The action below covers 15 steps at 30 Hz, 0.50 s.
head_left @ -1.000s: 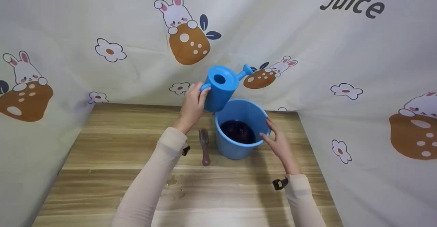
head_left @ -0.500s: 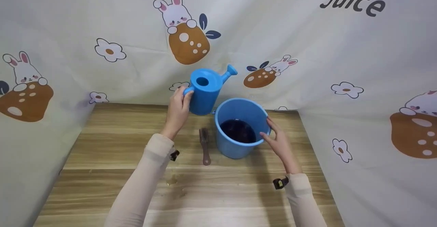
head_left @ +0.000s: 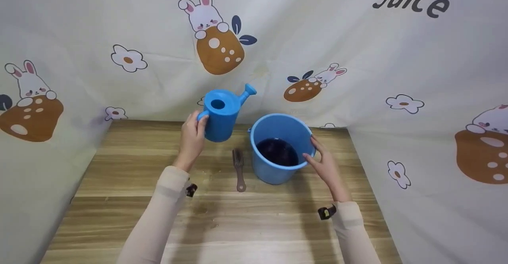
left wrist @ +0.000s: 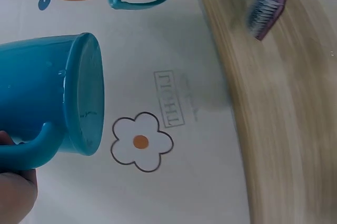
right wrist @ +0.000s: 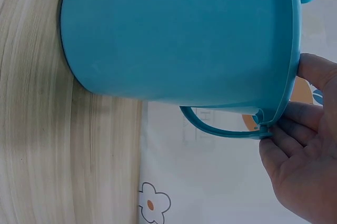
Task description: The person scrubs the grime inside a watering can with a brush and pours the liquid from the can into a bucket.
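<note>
In the head view my left hand grips the handle of a blue watering can, left of the bucket. The can is held nearly upright above the table, its spout pointing right; the left wrist view shows wet drops near its base. A blue bucket stands on the table with dark liquid inside. My right hand holds the bucket's right rim. The right wrist view shows its fingers by the bail handle's pivot, thumb at the rim.
A brush with a brownish handle lies on the wooden table, just left of the bucket. Small wet spots dot the tabletop. A printed cloth with rabbits and flowers walls in the back and both sides.
My left hand has carried the watering can left and slightly down, away from above the bucket's rim, and levelled it somewhat. The bucket and my right hand have stayed in place.
</note>
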Motion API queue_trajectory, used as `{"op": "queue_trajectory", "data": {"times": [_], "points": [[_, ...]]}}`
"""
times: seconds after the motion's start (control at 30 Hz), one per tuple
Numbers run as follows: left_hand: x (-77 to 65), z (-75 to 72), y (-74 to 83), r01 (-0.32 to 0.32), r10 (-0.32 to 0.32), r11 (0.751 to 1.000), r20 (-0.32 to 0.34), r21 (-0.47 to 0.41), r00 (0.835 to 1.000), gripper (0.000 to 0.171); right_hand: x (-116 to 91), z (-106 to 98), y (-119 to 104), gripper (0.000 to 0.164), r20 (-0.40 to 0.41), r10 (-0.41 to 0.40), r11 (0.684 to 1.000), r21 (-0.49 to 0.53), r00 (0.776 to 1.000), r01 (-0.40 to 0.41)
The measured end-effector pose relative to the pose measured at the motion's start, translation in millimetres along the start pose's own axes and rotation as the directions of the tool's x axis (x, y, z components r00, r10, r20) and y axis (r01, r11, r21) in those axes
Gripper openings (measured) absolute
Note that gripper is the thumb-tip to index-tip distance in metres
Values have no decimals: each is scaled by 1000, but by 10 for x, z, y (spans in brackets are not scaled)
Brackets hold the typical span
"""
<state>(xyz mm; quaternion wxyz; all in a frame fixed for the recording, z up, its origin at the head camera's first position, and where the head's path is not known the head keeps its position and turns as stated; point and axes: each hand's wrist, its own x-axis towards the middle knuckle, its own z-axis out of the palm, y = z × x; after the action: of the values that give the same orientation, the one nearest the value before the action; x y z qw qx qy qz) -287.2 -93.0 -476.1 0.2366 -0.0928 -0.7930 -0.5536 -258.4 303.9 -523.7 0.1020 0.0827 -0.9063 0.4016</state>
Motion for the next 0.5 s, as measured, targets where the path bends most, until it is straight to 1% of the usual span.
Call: {"op": "queue_trajectory", "data": {"times": [0.2,0.37,0.5], "points": [[-106,-66,-149,35,-35,999,-23,-2,999,25,-12,-2,-22,62,-4,3,1000,3,1000,-3],[-178,-112,-256,84,-84,996,-22,14,996,25,-11,-5,-24,62,-4,8,1000,16,1000,-8],[-228,-133,-361,109,-109,994,-22,19,994,25,-10,-6,-30,61,-3,8,999,37,1000,-8]]}}
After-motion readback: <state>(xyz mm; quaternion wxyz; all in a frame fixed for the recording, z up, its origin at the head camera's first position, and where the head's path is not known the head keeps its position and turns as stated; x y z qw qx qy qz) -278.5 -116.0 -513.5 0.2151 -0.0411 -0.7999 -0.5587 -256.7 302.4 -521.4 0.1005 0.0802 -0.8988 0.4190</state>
